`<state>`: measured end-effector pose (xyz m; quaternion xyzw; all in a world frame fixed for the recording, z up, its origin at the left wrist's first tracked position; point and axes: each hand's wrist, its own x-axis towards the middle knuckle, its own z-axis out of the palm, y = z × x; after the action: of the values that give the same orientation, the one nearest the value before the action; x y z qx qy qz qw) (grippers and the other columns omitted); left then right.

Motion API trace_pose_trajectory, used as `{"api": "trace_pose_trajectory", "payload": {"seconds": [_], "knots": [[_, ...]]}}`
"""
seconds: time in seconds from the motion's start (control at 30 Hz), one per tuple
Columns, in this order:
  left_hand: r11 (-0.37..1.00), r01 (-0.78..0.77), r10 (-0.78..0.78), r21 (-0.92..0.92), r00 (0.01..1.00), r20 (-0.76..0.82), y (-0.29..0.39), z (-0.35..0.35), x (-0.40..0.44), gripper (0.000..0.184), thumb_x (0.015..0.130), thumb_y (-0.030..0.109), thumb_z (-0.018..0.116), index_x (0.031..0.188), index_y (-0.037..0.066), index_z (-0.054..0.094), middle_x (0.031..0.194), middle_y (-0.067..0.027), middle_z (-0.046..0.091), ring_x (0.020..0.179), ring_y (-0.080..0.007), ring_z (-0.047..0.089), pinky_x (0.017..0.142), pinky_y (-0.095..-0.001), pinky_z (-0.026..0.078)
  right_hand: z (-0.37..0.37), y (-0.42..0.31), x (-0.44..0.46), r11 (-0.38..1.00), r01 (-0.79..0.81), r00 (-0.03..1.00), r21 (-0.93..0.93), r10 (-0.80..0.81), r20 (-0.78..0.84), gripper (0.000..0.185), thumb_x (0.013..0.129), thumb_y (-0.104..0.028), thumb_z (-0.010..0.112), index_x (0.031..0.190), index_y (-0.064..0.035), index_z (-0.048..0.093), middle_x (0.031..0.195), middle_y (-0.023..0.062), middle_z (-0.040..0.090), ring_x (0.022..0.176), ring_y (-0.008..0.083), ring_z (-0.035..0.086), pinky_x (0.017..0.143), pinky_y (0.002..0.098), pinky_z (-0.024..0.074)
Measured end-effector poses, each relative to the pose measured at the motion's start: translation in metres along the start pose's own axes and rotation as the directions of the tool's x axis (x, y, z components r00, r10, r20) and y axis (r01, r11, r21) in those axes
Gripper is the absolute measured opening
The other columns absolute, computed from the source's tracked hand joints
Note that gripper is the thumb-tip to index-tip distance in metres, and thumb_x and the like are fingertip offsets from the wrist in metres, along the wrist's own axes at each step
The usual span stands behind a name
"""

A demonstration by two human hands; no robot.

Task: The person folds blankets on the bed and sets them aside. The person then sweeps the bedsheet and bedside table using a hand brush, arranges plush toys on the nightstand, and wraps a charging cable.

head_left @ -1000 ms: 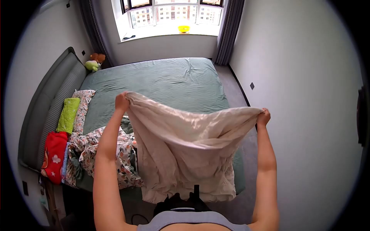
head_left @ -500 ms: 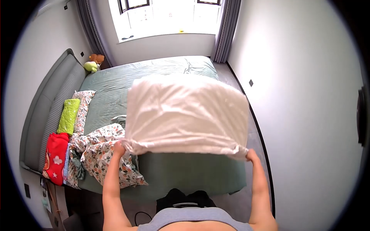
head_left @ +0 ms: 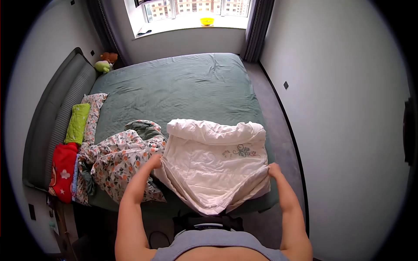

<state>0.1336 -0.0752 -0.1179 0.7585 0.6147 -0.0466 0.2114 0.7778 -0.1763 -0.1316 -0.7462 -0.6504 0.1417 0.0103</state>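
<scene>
A white quilt [head_left: 204,167] with a stitched flower pattern near its right side lies folded over the near right part of the bed. Its far edge is rolled or bunched up, and its near edge sags in a point towards me. My left hand [head_left: 154,161] is closed on the quilt's left edge, beside a crumpled floral duvet cover [head_left: 124,163]. On the opposite edge, my right hand [head_left: 274,169] grips the quilt near the bed's right side. Both arms reach forward, spread apart.
The green-sheeted bed [head_left: 174,87] has a grey headboard [head_left: 50,126] at left. Along it lie a floral pillow [head_left: 95,114], a lime-green folded cloth [head_left: 78,123] and a red blanket [head_left: 64,167]. A plush toy [head_left: 103,66] sits in the far corner; a yellow bowl [head_left: 207,21] stands on the windowsill.
The quilt, spread out in the air before, has come down onto the bed nearer to me, its far edge now bunched. My left hand has moved right, my right hand slightly left.
</scene>
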Motion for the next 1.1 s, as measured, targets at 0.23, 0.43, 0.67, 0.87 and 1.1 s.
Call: {"api": "trace_pose_trajectory", "payload": {"seconds": [0.23,0.43,0.67,0.87,1.1], "knots": [[0.892,-0.401,-0.345,-0.210,-0.302,-0.889,-0.015,-0.329,0.010,0.014,0.076,0.009,0.050,0.085,0.000,0.055,0.079,-0.0089,0.061,0.067,-0.0203,0.057,0.064,-0.0284,0.045,-0.330,-0.059,0.026,0.351,0.823,0.047,0.447,0.742,-0.669,0.004,0.074,-0.003,0.053,0.076,-0.0021,0.049,0.078,0.0026,0.051,0.067,0.0133,0.049,0.058,0.0286,0.0466],[0.742,-0.598,-0.475,-0.304,-0.148,-0.867,-0.036,-0.252,-0.053,0.014,0.078,0.004,0.046,0.091,-0.001,0.051,0.086,-0.0059,0.055,0.074,-0.0128,0.053,0.067,-0.0236,0.044,-0.271,-0.037,0.002,0.433,0.747,0.099,0.505,0.678,-0.728,0.003,0.075,-0.001,0.053,0.075,-0.0026,0.051,0.076,0.0009,0.050,0.071,0.0120,0.047,0.067,0.0270,0.0440],[0.804,-0.281,-0.442,-0.524,0.307,-0.843,-0.010,-0.042,-0.145,0.008,0.074,0.003,0.050,0.078,0.001,0.056,0.080,-0.0053,0.058,0.076,-0.0144,0.054,0.069,-0.0274,0.043,-0.078,0.019,-0.048,0.587,0.331,0.379,0.739,0.634,-0.674,0.005,0.073,-0.002,0.046,0.070,-0.0062,0.047,0.070,-0.0011,0.046,0.066,0.0114,0.044,0.064,0.0255,0.0417],[0.934,0.014,-0.218,-0.356,0.812,-0.541,-0.039,0.122,-0.226,0.012,0.067,0.006,0.055,0.078,0.005,0.060,0.076,-0.0133,0.058,0.073,-0.0323,0.054,0.066,-0.0361,0.044,0.077,0.074,-0.126,0.768,-0.389,0.580,0.508,0.633,-0.513,0.010,0.068,-0.005,0.046,0.062,-0.0028,0.054,0.070,0.0071,0.055,0.059,0.0197,0.051,0.055,0.0301,0.0413],[0.890,0.364,-0.454,0.274,0.662,0.596,-0.010,0.159,-0.216,0.029,0.068,0.015,0.055,0.095,0.022,0.064,0.095,-0.0074,0.061,0.097,-0.0231,0.054,0.086,-0.0437,0.034,0.161,0.074,-0.151,0.843,-0.401,0.452,-0.360,0.523,0.722,0.046,0.060,-0.020,0.066,0.106,-0.0124,0.058,0.115,0.0129,0.051,0.108,0.0288,0.048,0.089,0.0387,0.0402]]}}
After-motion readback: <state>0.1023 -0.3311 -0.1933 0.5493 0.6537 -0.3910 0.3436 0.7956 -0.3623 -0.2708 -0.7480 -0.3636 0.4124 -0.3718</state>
